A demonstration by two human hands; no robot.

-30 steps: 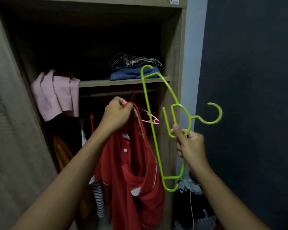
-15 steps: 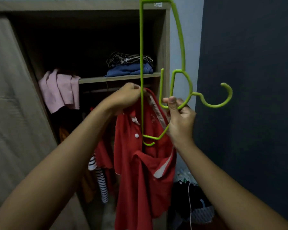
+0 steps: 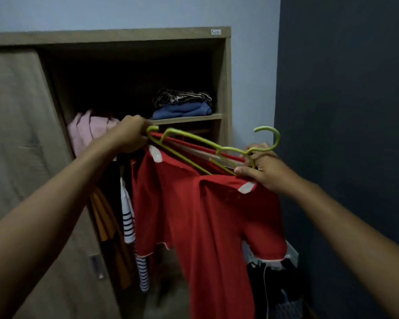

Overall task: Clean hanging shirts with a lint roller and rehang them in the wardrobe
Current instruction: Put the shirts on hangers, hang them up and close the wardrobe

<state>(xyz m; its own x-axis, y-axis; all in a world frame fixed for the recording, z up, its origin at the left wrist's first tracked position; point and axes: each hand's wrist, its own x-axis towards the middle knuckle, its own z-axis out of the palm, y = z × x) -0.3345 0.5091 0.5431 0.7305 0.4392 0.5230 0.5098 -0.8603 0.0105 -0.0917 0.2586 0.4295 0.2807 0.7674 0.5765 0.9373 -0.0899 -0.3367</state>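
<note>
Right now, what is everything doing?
red shirt, held up, dangling, not hung yet
green hanger, tilted at the shirt's collar
left hand, grips red shirt
right hand, grips green hanger near its hook
wardrobe, open
folded clothes, stacked on shelf

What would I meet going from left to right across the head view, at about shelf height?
Wardrobe door → pink garment → left hand → folded blue garment → right hand → dark wall. The green hanger and red shirt stretch between both hands, so they are left out.

Left hand [image 3: 130, 134], right hand [image 3: 266, 169]: both clenched
</note>
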